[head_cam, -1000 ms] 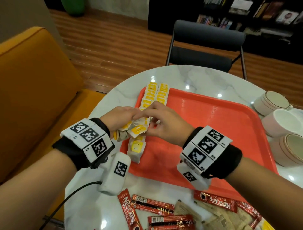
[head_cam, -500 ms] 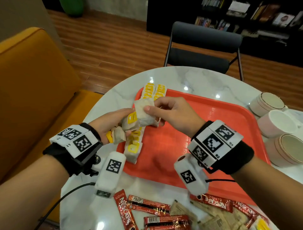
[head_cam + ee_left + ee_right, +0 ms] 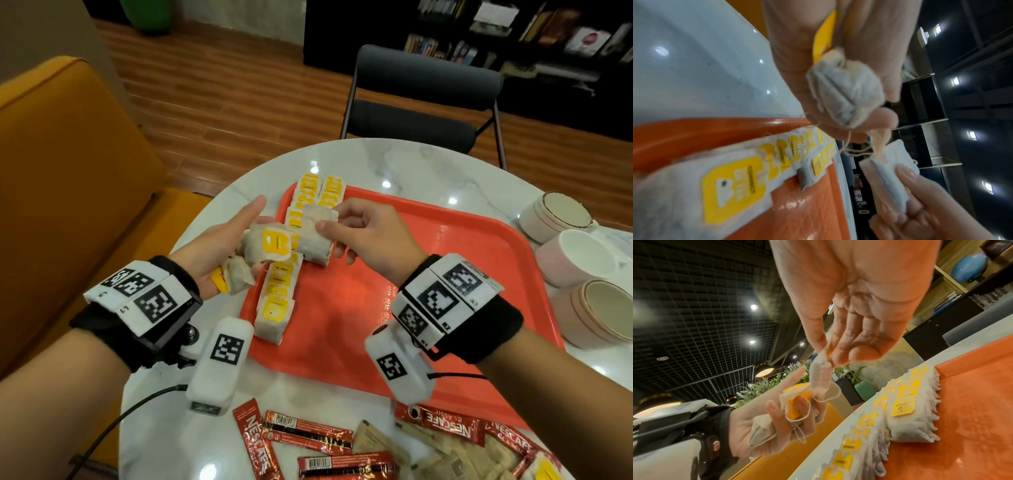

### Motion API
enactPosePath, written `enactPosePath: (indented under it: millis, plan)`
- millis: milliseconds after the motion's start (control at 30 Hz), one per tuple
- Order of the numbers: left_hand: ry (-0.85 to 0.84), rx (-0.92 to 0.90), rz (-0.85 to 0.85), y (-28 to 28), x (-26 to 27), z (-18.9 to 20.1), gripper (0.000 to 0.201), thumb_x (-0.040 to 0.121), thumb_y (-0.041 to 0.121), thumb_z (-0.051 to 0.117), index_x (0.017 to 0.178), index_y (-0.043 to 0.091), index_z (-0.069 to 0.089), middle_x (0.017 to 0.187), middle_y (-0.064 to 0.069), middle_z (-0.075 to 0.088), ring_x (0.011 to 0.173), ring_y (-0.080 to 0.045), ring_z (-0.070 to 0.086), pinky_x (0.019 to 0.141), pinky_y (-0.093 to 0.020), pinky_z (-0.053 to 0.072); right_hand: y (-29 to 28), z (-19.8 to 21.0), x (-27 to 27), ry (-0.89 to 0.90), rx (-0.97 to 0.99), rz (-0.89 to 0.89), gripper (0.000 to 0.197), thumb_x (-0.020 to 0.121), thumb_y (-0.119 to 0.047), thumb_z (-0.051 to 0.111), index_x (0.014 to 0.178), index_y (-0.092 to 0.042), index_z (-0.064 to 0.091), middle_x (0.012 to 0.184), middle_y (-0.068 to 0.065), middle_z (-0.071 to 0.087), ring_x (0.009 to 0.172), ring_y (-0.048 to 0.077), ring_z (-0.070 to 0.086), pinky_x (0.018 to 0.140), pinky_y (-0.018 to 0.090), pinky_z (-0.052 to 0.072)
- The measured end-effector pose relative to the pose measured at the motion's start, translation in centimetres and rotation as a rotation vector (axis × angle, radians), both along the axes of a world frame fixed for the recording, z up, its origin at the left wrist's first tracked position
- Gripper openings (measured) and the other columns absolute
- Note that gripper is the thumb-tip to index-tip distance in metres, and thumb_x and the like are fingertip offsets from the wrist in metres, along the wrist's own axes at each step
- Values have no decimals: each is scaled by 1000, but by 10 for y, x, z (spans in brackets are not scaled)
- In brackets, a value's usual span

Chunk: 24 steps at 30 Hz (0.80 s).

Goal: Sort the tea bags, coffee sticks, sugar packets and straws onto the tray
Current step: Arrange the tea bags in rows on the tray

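I had the right hand [image 3: 368,236] pinching one white paper tea bag [image 3: 317,236] by its top edge, lifted just above the orange plastic tray [image 3: 428,291], while the left hand [image 3: 219,246] cupped a small crumpled bunch of tea bags with yellow tags [image 3: 263,248], its lower fingers curled round them and the forefinger held straight; a thin string seemed to run between the two loads, so I judged I was teasing one bag free of the bunch. Along the tray's left edge a row of yellow-tagged tea bags [image 3: 294,260] was already laid out overlapping, so that group looked well advanced. The red coffee sticks [image 3: 308,435] and the brown paper sugar packets [image 3: 428,455] lay unsorted on the white marble tabletop [image 3: 394,161], near the tray's front rim. I could see no straws
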<state>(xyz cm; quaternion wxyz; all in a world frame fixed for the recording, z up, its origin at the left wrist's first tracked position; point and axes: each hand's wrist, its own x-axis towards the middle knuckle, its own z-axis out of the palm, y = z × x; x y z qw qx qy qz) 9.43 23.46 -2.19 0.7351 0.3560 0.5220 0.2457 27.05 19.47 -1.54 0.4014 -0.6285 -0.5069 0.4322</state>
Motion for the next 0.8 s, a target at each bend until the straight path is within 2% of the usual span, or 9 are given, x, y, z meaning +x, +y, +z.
enactPosePath:
  millis: [100, 167, 233, 300, 333, 433, 533, 633, 800]
  plan:
    - [-74, 15, -36, -5, 3, 4, 17, 86, 19, 59, 102, 14, 59, 58, -2, 63, 36, -8, 50, 32, -12, 37, 2, 0, -4, -19, -6, -34, 20, 81, -5, 62, 69, -12, 49, 55, 3, 54, 38, 7, 50, 38, 18, 39]
    - [-32, 61, -22, -4, 3, 5, 20, 85, 0, 57, 96, 18, 58, 54, -2, 61, 34, -7, 47, 30, -11, 32, 5, -1, -6, -44, -12, -64, 17, 81, -8, 61, 69, -7, 49, 58, 5, 54, 41, 10, 51, 39, 22, 41]
    - [85, 153, -48, -1, 5, 5, 25, 84, -6, 55, 86, 19, 56, 50, -1, 56, 31, -7, 41, 29, -12, 29, 8, -2, -8, -88, -7, -76, 13, 81, -14, 60, 75, -4, 53, 65, 11, 53, 51, 19, 54, 49, 33, 45]
    - [222, 265, -143, 1, 7, 4, 24, 84, -4, 58, 86, 21, 59, 51, 1, 53, 30, -5, 37, 29, -13, 28, 10, -4, -11, -135, 0, -79, 15, 80, -17, 61, 74, -5, 53, 70, 14, 51, 60, 27, 50, 58, 42, 45]
    - [273, 311, -203, 1, 10, 4, 22, 84, 0, 60, 89, 22, 61, 49, 3, 51, 31, -5, 36, 30, -13, 29, 11, -5, -13, -151, -3, -81, 18, 80, -17, 61, 71, -6, 51, 69, 14, 50, 59, 27, 49, 59, 41, 43]
    - [320, 356, -321, -3, 16, 3, 20, 83, 18, 68, 101, 24, 63, 40, 7, 45, 29, -5, 33, 31, -13, 27, 13, -6, -18, -156, -53, -58, 31, 80, -22, 64, 61, -12, 42, 64, 9, 53, 45, 15, 48, 48, 27, 40]
    - [332, 352, -335, -4, 19, -1, 31, 80, 33, 68, 108, 20, 62, 44, 4, 42, 30, -6, 31, 31, -14, 26, 10, -7, -24, -139, -99, 11, 29, 83, -34, 63, 68, -12, 51, 68, 3, 59, 42, 8, 49, 44, 20, 42]
    - [351, 341, -325, -4, 19, -5, 25, 85, 34, 62, 92, 11, 59, 42, 3, 36, 26, -5, 26, 30, -11, 22, 8, -8, -23, -61, -98, 20, 25, 89, -27, 56, 71, -9, 57, 65, 2, 57, 50, 13, 54, 46, 27, 46]
    - [372, 294, -372, -2, 12, -11, 21, 87, 36, 60, 74, 20, 55, 40, 3, 38, 30, -9, 26, 34, -12, 21, 8, -10, -9, 23, -37, -3, 16, 86, -4, 58, 76, -17, 55, 69, 6, 53, 47, 17, 56, 38, 27, 43]
